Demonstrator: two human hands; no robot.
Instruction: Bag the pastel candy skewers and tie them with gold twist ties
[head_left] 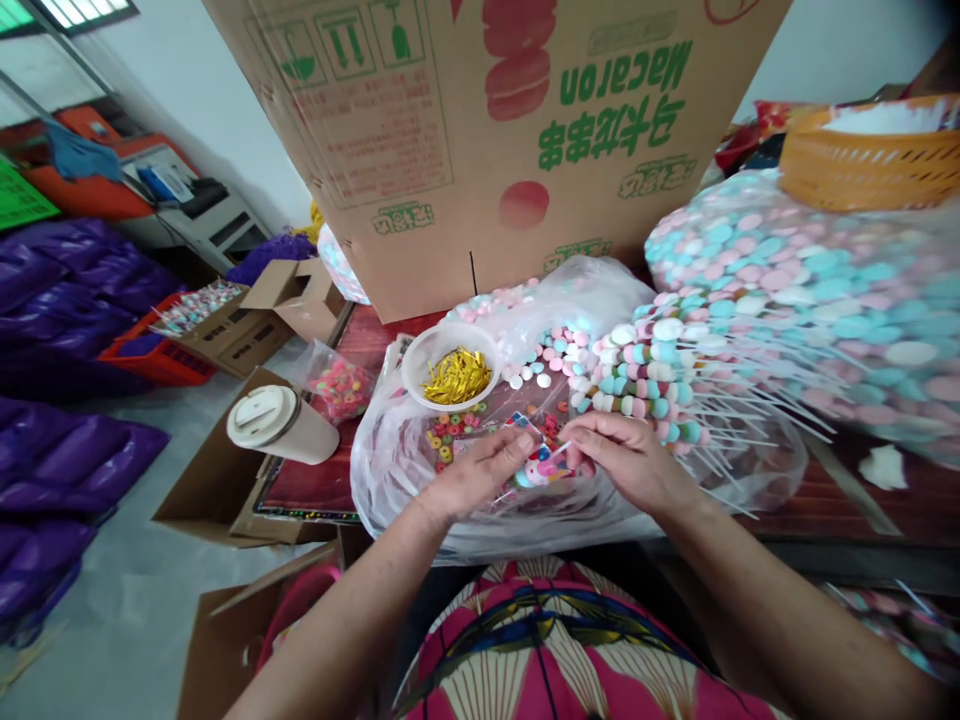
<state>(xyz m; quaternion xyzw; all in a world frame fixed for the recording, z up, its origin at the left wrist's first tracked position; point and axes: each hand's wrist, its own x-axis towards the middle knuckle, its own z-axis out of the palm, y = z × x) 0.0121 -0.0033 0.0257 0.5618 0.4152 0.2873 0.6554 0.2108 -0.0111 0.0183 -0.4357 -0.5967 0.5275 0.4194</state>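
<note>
While the left hand (pixel 484 470) pinched a printed packet (pixel 540 470) at its fingertips, the right hand (pixel 626 460) pressed thumb and fingers together on a slim white piece (pixel 562 449); we noted the packet lying between both hands.

packet (pixel 541 470): small shiny plastic thing with super busy print, blue, red and white up top, pink and pale lower down
packet pose: lying kinda flat and a bit skewed, top edge by the left hand's (pixel 487 465) thumb
white stick (pixel 560 449): short thin bit showing, slanted over the packet, pinched in the right hand's (pixel 634 462) fingertips
stick's far end: too blurry to tell
</note>
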